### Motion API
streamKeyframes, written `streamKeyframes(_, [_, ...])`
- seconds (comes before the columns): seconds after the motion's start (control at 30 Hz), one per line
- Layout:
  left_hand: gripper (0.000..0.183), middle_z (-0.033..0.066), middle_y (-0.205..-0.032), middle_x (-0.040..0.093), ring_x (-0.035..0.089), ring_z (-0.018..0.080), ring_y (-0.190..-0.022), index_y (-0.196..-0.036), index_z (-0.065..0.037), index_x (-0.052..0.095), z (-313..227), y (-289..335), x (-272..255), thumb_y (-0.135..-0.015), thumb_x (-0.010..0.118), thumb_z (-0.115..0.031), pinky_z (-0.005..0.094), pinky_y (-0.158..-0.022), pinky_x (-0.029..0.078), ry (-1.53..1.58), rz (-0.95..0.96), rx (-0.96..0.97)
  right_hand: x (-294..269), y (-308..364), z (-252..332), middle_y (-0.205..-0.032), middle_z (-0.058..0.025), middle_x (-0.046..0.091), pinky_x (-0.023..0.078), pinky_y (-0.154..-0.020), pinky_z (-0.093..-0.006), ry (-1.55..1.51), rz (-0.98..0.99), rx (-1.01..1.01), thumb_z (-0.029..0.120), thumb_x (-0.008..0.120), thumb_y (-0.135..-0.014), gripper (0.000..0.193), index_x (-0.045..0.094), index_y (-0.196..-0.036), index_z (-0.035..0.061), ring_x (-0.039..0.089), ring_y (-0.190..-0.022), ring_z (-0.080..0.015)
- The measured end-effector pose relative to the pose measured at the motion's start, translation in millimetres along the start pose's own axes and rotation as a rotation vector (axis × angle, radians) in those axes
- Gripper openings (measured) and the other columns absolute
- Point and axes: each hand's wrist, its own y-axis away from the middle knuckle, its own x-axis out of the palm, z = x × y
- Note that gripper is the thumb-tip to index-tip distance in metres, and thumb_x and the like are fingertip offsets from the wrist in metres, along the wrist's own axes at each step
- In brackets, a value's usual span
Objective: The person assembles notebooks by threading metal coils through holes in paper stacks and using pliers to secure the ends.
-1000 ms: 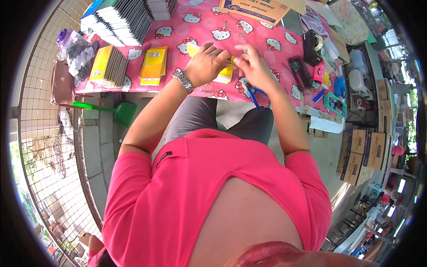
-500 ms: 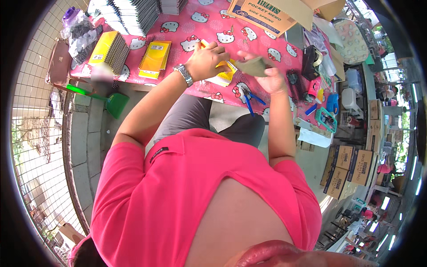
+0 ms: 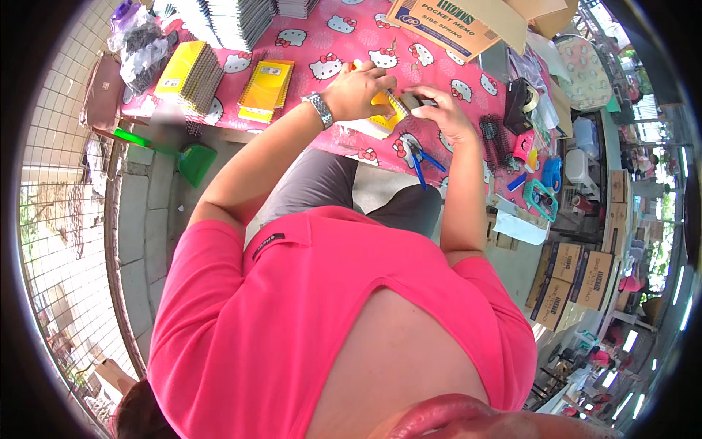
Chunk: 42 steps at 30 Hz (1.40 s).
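A small yellow spiral notebook (image 3: pixel 383 126) lies near the table's front edge, partly hidden under my left hand (image 3: pixel 358 91). The fingers of that hand bend over the notebook and hold it. My right hand (image 3: pixel 447 117) is closed on a flat greyish-brown piece (image 3: pixel 414 101), with thumb and fingers on either side. This piece meets the notebook's right, spiral edge; what exactly it is I cannot make out. Just below my right hand lie blue-handled pliers (image 3: pixel 423 162). Further left rests a short stack of yellow notebooks (image 3: pixel 266 88).
A taller stack of yellow spiral notebooks (image 3: pixel 191 73) stands at the left, with grey spiral-bound stacks (image 3: pixel 227 25) behind. An open cardboard box (image 3: pixel 442 29) is at the back. Black wire coils (image 3: pixel 493 143), a tape dispenser (image 3: pixel 521 106) and a teal basket (image 3: pixel 540 199) sit at the right.
My right hand has moved left and brought the greyish-brown piece against the notebook's spiral edge. My left hand stays on the notebook. The whole view has shifted slightly.
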Motion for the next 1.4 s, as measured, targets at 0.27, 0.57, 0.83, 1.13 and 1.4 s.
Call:
streamKeyframes(0.27, [0.043, 0.0043, -0.104, 0.061, 0.053, 0.0255, -0.109, -0.104, -0.013, 0.059, 1, 5, 0, -0.075, 0.075, -0.041, 0.0505, -0.091, 0.042, 0.043, 0.001, -0.015, 9, 3, 6, -0.125, -0.0106, 0.06, 0.037, -0.105, -0.0332, -0.724, 0.12, -0.219, 0.022, 0.062, -0.071, 0.058, 0.058, -0.125, -0.0004, 0.054, -0.118, -0.0191])
streamKeyframes(0.57, [0.034, 0.0104, -0.106, 0.06, 0.054, 0.0315, -0.107, -0.102, -0.009, 0.061, 36, -4, -5, -0.078, 0.073, -0.03, 0.0428, -0.094, 0.044, 0.218, -0.098, 0.074, -1, -22, 7, -0.127, -0.014, 0.059, 0.037, -0.108, -0.0369, -0.55, 0.118, -0.073, 0.02, 0.064, -0.073, 0.056, 0.058, -0.124, -0.0014, 0.054, -0.122, -0.0251])
streamKeyframes(0.83, [0.037, 0.0095, -0.104, 0.059, 0.059, 0.0314, -0.101, -0.104, -0.012, 0.063, 41, -2, -9, -0.077, 0.075, -0.034, 0.0434, -0.088, 0.047, 0.187, -0.013, -0.123, 6, -29, 2, -0.134, -0.0167, 0.053, 0.036, -0.11, -0.0406, -0.786, 0.13, -0.109, 0.028, 0.062, -0.074, 0.062, 0.054, -0.128, -0.0025, 0.052, -0.124, -0.0284])
streamKeyframes(1.13, [0.038, 0.0113, -0.098, 0.06, 0.064, 0.0331, -0.088, -0.1, -0.008, 0.065, 33, -2, -12, -0.077, 0.076, -0.036, 0.0434, -0.076, 0.05, 0.268, 0.048, -0.074, 3, -25, -8, -0.135, -0.0156, 0.054, 0.036, -0.11, -0.0407, -0.58, 0.126, -0.097, 0.027, 0.062, -0.072, 0.065, 0.054, -0.13, -0.0007, 0.051, -0.126, -0.0281])
streamKeyframes(1.4, [0.037, 0.0129, -0.089, 0.061, 0.064, 0.0337, -0.084, -0.093, -0.005, 0.066, 35, 0, -3, -0.078, 0.076, -0.037, 0.0435, -0.074, 0.05, 0.294, -0.027, -0.015, 12, -24, 2, -0.121, -0.0089, 0.061, 0.044, -0.096, -0.0315, -0.683, 0.173, -0.134, 0.02, 0.067, -0.076, 0.053, 0.058, -0.124, 0.0004, 0.057, -0.111, -0.019])
